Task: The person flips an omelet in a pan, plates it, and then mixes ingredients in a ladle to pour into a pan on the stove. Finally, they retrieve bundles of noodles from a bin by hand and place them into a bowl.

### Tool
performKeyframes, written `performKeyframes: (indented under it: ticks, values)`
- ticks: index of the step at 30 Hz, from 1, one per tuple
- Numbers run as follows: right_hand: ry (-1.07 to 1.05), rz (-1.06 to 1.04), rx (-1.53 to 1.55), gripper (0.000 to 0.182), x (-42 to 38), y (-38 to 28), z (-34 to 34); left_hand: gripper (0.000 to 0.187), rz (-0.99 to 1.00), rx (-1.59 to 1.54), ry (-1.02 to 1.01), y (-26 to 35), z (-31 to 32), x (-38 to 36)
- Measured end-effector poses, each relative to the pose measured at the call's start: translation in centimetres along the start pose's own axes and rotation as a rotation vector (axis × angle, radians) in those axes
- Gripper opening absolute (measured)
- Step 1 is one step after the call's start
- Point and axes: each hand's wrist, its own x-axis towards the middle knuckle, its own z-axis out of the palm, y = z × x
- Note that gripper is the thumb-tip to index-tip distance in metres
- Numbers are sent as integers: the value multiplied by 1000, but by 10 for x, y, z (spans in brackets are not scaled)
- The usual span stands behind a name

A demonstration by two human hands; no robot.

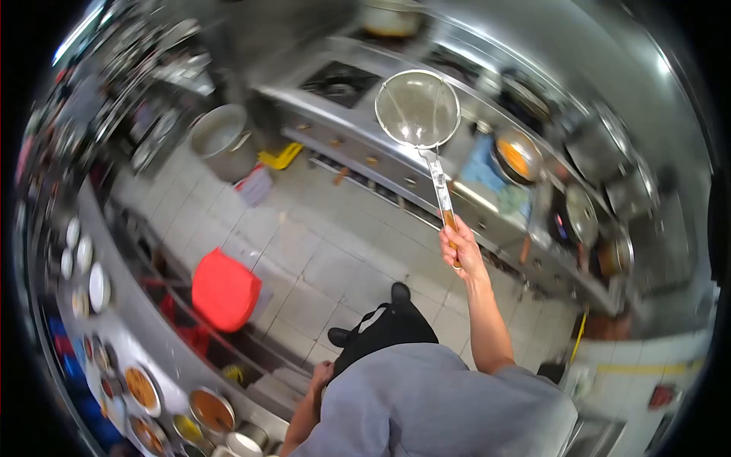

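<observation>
Your right hand [459, 247] is shut round the wooden end of the strainer's handle, w/ the wire strainer [418, 109] raised at arm's length out over the cooking range [358, 141]. The mesh bowl looks empty, tilted toward you, and sits in view above the front edge of the range, between the dark burner [340, 81] at the left end and the wok w/ orange contents [516, 156] further right. Your left hand [321, 375] hangs low by your hip, near the edge of the prep surface [145, 327] w/ its row of sauce bowls [211, 410]; can't tell if its grip is open or closed, and nothing shows in it.

Step in hand, as I read it: you're carrying the strainer across the aisle toward the range, not yet dipping or scooping. Next move likely calls for lowering the mesh level over whichever pan you want, keeping wrist firm since the handle's long and the hold is right at its end. Mind the red stool [225, 291] and big pot [223, 139] on the floor if you step fwd.
</observation>
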Motion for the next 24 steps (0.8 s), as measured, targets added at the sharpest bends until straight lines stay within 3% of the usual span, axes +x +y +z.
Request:
performKeyframes:
  ticks: [2, 4, 5, 7, 9, 11, 17, 20, 24]
  values:
    - [221, -87, -73, 30, -21, -16, -48, 27, -121, -232, 30, -22, 11, 4]
    - [340, -192, -120, 20, -30, -28, -102, 27, -116, -23, 12, -16, 2, 3]
    - [434, -249, -251, 20, -30, -34, -131, 27, -117, 71, 10, -11, -3, 2]
    - [592, -223, -402, 32, -26, -52, -186, 23, -132, -63, 42, -35, -4, 33]
    - [776, -591, -950, 44, 1, -53, -256, 21, -282, -300, 6, 9, -23, 38]
    - [856, -640, -1253, 52, 6, -57, -296, 21, -169, -267, 63, 29, -29, 60]
    - [689, -111, -1526, 65, 25, -33, -349, 22, 74, -186, 86, 165, 24, 86]
    - [740, -211, -1438, 61, 24, -48, -352, 20, 300, -2, 82, 207, 67, 86]
    - [824, -266, -1436, 57, 23, -53, -347, 23, 218, 31, -12, 255, 99, 52]
